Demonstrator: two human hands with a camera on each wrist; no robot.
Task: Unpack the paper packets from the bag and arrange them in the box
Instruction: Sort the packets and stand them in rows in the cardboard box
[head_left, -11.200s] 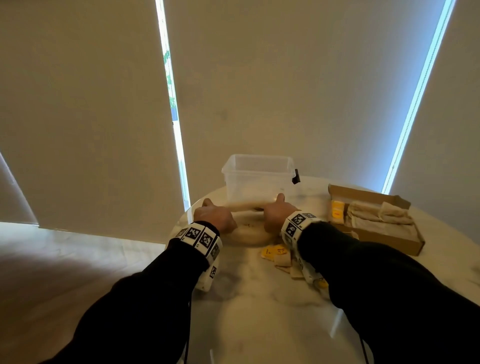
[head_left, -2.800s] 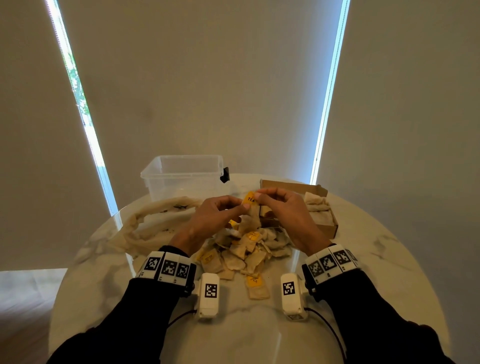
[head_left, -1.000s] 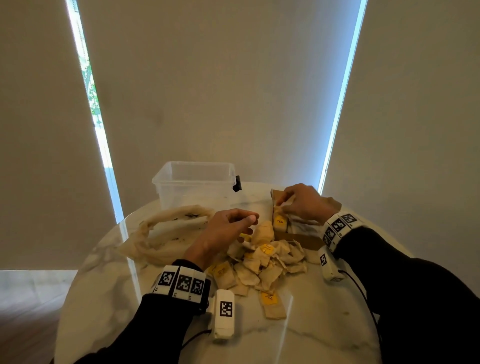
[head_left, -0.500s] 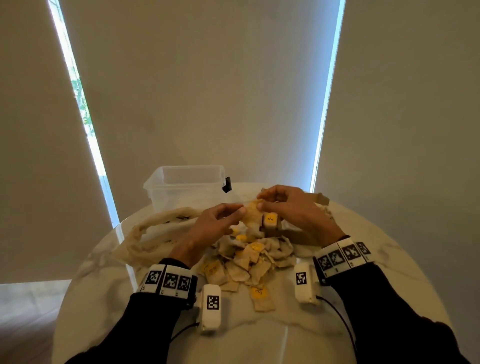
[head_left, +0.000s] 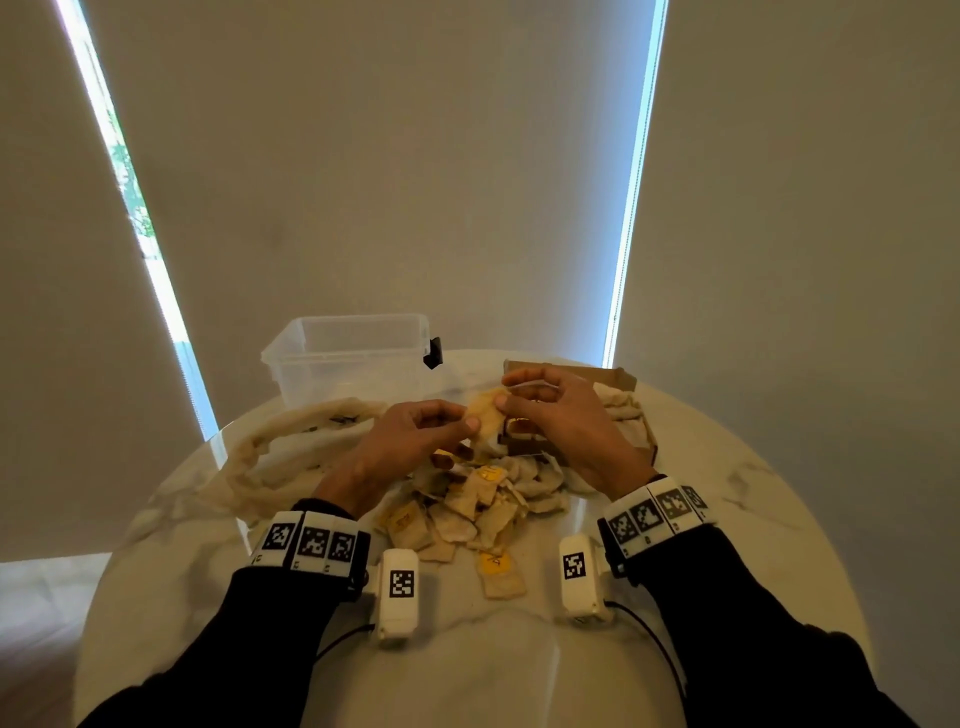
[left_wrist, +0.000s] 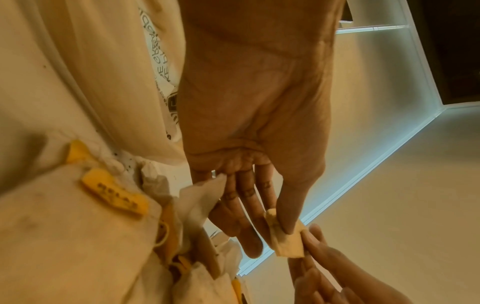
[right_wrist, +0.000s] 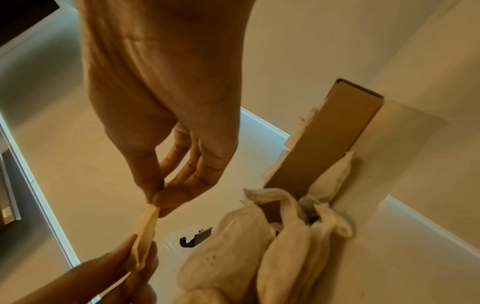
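Both hands hold one beige paper packet (head_left: 484, 414) in the air above the pile. My left hand (head_left: 415, 436) pinches its near end between thumb and forefinger; my right hand (head_left: 550, 410) pinches its far end. The left wrist view shows the packet (left_wrist: 288, 240) under the thumb, the right wrist view shows the packet (right_wrist: 145, 232) edge-on between both pinches. A heap of loose packets (head_left: 478, 504) with yellow tags lies on the table under the hands. The cardboard box (head_left: 621, 376) stands behind the right hand, with several packets (right_wrist: 285, 246) inside. The emptied cloth bag (head_left: 280, 452) lies flat at the left.
A clear plastic tub (head_left: 353, 353) with a black clip stands at the back of the round marble table (head_left: 753, 519). One packet (head_left: 498, 571) lies apart, nearer to me. The table edge curves close on both sides; blinds hang behind.
The hands have stayed together over the pile; half a second ago they held a packet in much the same place. One second ago the right hand was at the box with a packet.
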